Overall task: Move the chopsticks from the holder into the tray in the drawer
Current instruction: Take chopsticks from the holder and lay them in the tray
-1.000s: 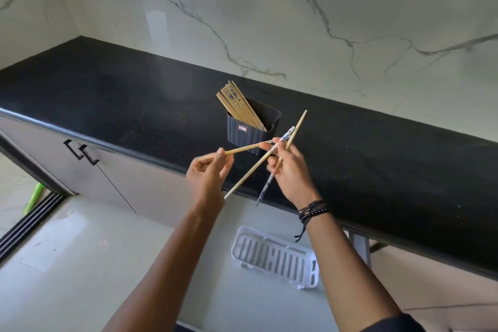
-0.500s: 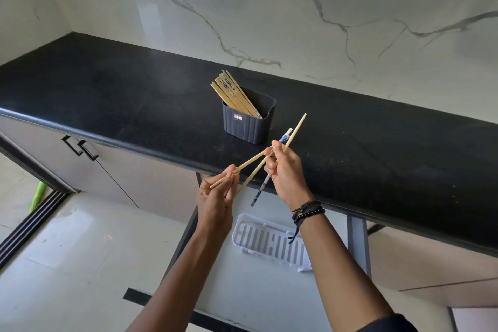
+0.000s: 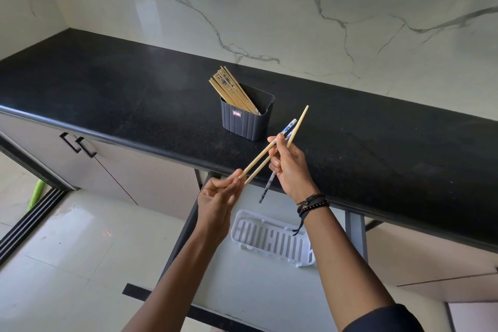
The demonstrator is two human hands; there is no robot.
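The right hand [image 3: 292,167] is curled around three chopsticks held up over the front edge of the bench [image 3: 121,94]: two plain chopsticks [image 3: 256,159] and one blue-patterned chopstick [image 3: 266,187]. The plain pair slants down and to the left from this grip. The left hand [image 3: 218,202] pinches their lower ends between thumb and fingertips, with the other fingers folded in. The patterned one crosses behind the pair and hangs steeply, its lower tip free in the air above the tray [image 3: 272,240]. Dark beaded bracelets [image 3: 312,203] circle the right wrist, with a loose cord end dangling. The white slatted tray lies in the pulled-out drawer [image 3: 242,286] directly under the hands, and no chopsticks lie in it. Just behind the hands, a dark ribbed holder [image 3: 246,121] stands upright on the black bench near its front edge. A bundle of chopsticks [image 3: 231,89] stays inside it, leaning to the left with the tops fanned above the rim. A white wall [image 3: 269,8] with grey veins rises behind the bench. To the left, beneath the bench, are pale cupboard doors with two black handles [image 3: 78,144], and below them a light tiled floor [image 3: 67,250].
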